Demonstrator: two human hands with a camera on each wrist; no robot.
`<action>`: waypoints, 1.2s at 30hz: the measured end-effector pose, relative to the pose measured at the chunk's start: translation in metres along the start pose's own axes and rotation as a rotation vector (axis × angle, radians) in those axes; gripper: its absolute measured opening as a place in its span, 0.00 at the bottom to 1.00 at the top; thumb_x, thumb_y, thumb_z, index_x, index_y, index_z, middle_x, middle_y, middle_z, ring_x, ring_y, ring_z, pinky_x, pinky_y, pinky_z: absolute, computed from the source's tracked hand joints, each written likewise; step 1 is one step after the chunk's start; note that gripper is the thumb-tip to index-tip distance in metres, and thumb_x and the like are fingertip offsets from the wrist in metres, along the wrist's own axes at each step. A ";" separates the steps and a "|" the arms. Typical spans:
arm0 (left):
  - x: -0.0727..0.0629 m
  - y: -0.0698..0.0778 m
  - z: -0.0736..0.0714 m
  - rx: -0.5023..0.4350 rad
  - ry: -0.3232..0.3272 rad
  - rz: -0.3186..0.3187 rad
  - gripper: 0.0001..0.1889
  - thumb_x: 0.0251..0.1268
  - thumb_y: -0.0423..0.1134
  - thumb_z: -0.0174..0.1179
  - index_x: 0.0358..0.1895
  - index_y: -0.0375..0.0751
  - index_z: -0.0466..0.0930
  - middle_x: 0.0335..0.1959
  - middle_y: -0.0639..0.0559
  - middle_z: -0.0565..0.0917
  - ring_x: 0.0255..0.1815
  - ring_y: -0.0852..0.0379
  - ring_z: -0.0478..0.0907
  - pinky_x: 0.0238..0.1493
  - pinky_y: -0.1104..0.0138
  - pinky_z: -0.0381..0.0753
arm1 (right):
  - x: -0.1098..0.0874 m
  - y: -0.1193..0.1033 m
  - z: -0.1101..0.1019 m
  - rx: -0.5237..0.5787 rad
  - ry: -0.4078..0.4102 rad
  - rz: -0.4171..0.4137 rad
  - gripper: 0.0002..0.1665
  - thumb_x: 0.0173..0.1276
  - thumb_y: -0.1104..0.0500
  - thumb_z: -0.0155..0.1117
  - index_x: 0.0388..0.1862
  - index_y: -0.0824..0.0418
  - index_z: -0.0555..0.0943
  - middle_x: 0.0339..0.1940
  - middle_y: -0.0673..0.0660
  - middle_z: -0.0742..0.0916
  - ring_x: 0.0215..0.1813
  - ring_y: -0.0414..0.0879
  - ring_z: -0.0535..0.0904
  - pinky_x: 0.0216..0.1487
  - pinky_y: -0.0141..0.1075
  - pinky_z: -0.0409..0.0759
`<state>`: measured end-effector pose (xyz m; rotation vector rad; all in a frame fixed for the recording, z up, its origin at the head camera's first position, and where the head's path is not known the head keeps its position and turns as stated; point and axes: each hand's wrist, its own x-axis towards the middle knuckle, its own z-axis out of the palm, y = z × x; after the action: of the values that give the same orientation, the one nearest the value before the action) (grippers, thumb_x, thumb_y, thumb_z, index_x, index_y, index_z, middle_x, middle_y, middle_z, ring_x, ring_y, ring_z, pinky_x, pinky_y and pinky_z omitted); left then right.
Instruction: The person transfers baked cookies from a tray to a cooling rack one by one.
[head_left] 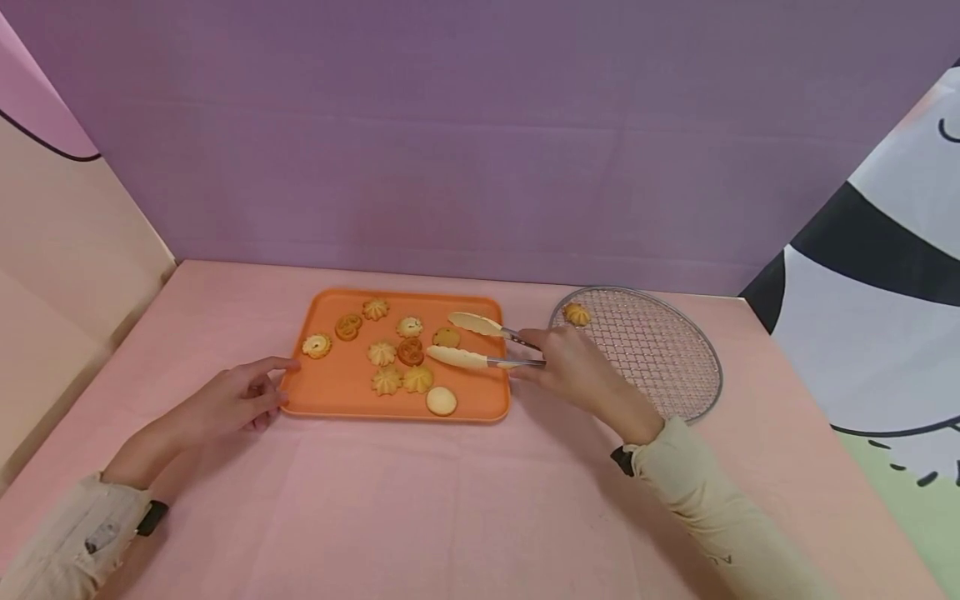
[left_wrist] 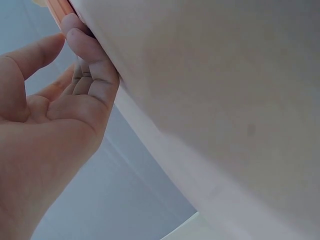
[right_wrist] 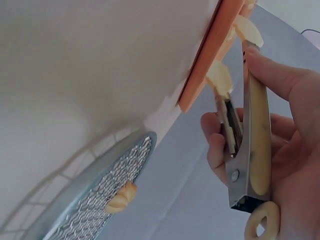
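My right hand [head_left: 573,367] holds a pair of metal tongs [head_left: 517,338] with cream-coloured tips and a cream grip. The tips are spread apart over the right part of an orange tray [head_left: 337,404], on either side of a round golden cookie [head_left: 446,337]. Several other cookies lie on the tray: a dark pretzel-shaped cookie [head_left: 410,352], a star-shaped cookie [head_left: 382,353] and a plain pale round cookie [head_left: 441,401] among them. At the tray's left rim, the fingertips of my left hand [head_left: 228,402] rest, with the fingers loosely bent and the thumb apart.
Right of the tray stands a round wire mesh rack [head_left: 660,358] with a grey rim, partly behind my right hand. One ridged cookie [head_left: 577,314] sits near its far left edge. A pink cloth [head_left: 420,508] covers the table, and a purple backdrop [head_left: 465,167] rises behind it.
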<state>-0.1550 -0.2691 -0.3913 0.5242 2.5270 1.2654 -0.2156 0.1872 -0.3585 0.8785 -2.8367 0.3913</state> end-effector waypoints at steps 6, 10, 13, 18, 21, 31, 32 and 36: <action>0.000 0.000 0.000 -0.001 0.003 0.000 0.25 0.70 0.30 0.60 0.68 0.28 0.66 0.26 0.47 0.78 0.23 0.58 0.76 0.26 0.68 0.80 | -0.003 -0.005 0.003 -0.027 0.044 -0.021 0.27 0.58 0.50 0.78 0.53 0.62 0.85 0.35 0.58 0.90 0.30 0.47 0.81 0.31 0.44 0.82; 0.000 0.001 0.001 0.002 0.008 -0.001 0.25 0.70 0.30 0.59 0.67 0.27 0.66 0.26 0.47 0.77 0.23 0.58 0.76 0.26 0.67 0.81 | -0.004 -0.009 0.003 -0.060 0.063 -0.028 0.26 0.59 0.50 0.77 0.53 0.61 0.85 0.35 0.57 0.90 0.32 0.48 0.83 0.31 0.45 0.83; 0.000 0.001 0.000 0.005 0.009 -0.003 0.25 0.70 0.29 0.59 0.67 0.27 0.66 0.26 0.47 0.77 0.23 0.58 0.76 0.26 0.68 0.80 | -0.005 -0.012 0.003 -0.093 0.079 -0.037 0.25 0.59 0.50 0.77 0.53 0.61 0.85 0.36 0.57 0.90 0.33 0.49 0.84 0.31 0.46 0.83; 0.000 0.000 0.000 0.004 0.006 -0.006 0.25 0.70 0.30 0.60 0.67 0.28 0.66 0.26 0.47 0.78 0.23 0.58 0.76 0.26 0.68 0.80 | -0.007 -0.014 0.003 -0.116 0.092 -0.034 0.24 0.60 0.51 0.77 0.52 0.61 0.85 0.36 0.56 0.89 0.32 0.48 0.83 0.29 0.44 0.82; 0.000 -0.001 0.000 0.006 0.006 -0.004 0.25 0.70 0.30 0.60 0.67 0.27 0.66 0.26 0.47 0.78 0.23 0.58 0.76 0.26 0.68 0.80 | -0.007 -0.013 0.003 -0.103 0.095 -0.033 0.24 0.59 0.51 0.77 0.51 0.62 0.85 0.36 0.56 0.89 0.31 0.48 0.83 0.29 0.44 0.82; 0.000 -0.001 0.000 0.017 0.001 -0.013 0.26 0.70 0.30 0.60 0.68 0.28 0.66 0.26 0.48 0.78 0.23 0.58 0.76 0.27 0.68 0.80 | -0.006 -0.008 0.000 -0.042 0.073 -0.035 0.25 0.58 0.51 0.78 0.51 0.64 0.86 0.36 0.59 0.90 0.29 0.45 0.82 0.30 0.43 0.82; 0.000 0.000 0.000 0.019 0.000 -0.014 0.26 0.70 0.30 0.60 0.68 0.28 0.66 0.26 0.48 0.78 0.24 0.57 0.76 0.27 0.68 0.80 | -0.006 -0.008 0.000 -0.043 0.074 -0.038 0.25 0.58 0.51 0.78 0.51 0.64 0.86 0.36 0.59 0.90 0.29 0.45 0.82 0.30 0.43 0.82; 0.000 0.000 0.001 0.028 0.001 -0.018 0.26 0.70 0.31 0.60 0.68 0.28 0.65 0.26 0.49 0.77 0.24 0.57 0.75 0.27 0.68 0.80 | -0.007 -0.009 -0.002 -0.054 0.083 -0.040 0.25 0.59 0.51 0.77 0.51 0.64 0.86 0.37 0.59 0.90 0.31 0.45 0.83 0.31 0.43 0.83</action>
<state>-0.1551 -0.2685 -0.3915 0.5062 2.5478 1.2263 -0.2047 0.1847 -0.3568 0.8864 -2.7360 0.3359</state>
